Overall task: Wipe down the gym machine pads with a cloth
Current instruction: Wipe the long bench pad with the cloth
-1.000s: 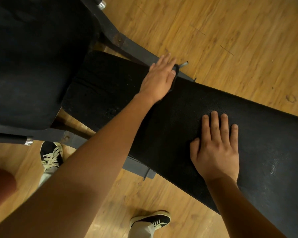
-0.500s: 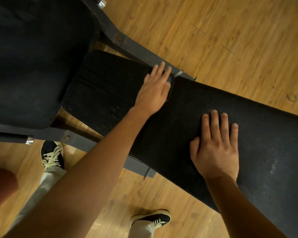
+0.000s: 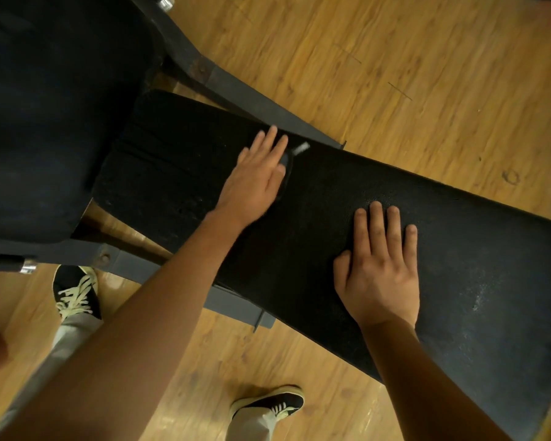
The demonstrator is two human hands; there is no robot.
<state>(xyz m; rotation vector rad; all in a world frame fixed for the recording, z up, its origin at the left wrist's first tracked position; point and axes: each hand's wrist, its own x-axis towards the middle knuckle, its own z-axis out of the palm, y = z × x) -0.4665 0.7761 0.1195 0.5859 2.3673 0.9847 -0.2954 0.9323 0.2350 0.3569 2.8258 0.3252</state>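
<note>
Left grip (image 3: 255, 183) flat, fingers straight, pressing cloth (image 3: 286, 162) on short pad (image 3: 159, 167); right grip (image 3: 379, 268) spread, bracing long pad (image 3: 477, 265). Overlap strokes, even pressure.

Warm, dim indoor light; wide-angle frame, soft at the edges.
You had an amber cast over the wood floor (image 3: 395, 74); the black pad (image 3: 474, 249) kept little detail beyond a faint sheen at right; your left hand (image 3: 255, 179) blurred at the fingertips; the top right corner smeared.
</note>
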